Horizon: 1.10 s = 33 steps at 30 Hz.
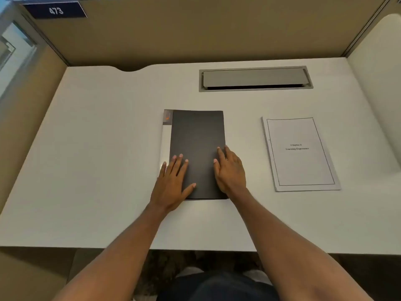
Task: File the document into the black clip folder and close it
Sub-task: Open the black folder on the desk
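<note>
The black clip folder (196, 137) lies shut and flat in the middle of the white desk (97, 159), with a pale spine strip along its left edge. My left hand (172, 183) rests flat on its lower left corner, fingers spread. At the folder's right edge my right hand (230, 170) lies with its fingertips on the cover. The document (300, 154), a white stapled sheet set with a printed title page, sits to the right of the folder, apart from both hands.
A grey cable hatch (256, 78) is set into the desk behind the folder. Tan partition walls (184, 35) enclose the desk at the back and left, a white panel (377, 94) on the right. A blue plate marked 473 (56, 10) hangs top left.
</note>
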Each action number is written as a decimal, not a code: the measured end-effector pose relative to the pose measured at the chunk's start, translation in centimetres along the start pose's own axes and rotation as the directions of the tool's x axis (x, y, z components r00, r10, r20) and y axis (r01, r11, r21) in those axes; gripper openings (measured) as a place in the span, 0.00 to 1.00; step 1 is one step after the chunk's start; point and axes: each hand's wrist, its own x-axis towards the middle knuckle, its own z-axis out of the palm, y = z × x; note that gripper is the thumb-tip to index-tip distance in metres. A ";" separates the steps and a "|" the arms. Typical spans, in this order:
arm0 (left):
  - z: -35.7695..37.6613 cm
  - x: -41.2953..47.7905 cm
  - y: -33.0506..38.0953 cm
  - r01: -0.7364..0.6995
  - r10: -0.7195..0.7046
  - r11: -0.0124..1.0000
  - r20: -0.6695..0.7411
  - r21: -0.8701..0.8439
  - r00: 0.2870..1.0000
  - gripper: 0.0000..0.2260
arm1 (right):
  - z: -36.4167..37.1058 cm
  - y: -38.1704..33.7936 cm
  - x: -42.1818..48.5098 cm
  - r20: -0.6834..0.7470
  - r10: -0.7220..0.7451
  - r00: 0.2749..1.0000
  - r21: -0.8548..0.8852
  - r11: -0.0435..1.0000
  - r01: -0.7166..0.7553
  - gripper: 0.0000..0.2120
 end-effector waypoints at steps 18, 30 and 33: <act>2.0 -5.0 0.2 -0.008 0.031 0.978 -0.109 0.207 0.994 0.27 | -0.7 0.5 0.3 0.063 -0.069 0.996 -0.077 0.994 0.074 0.25; 1.2 -6.5 -0.1 -0.026 -0.033 0.986 -0.352 -0.162 0.936 0.20 | -1.3 -0.4 1.7 -0.148 0.121 0.982 0.294 0.953 -0.073 0.19; 0.3 -7.0 0.0 -0.027 -0.111 0.935 -0.362 -0.355 0.925 0.22 | 0.4 -2.2 1.2 0.102 -0.120 0.988 0.009 0.993 0.120 0.31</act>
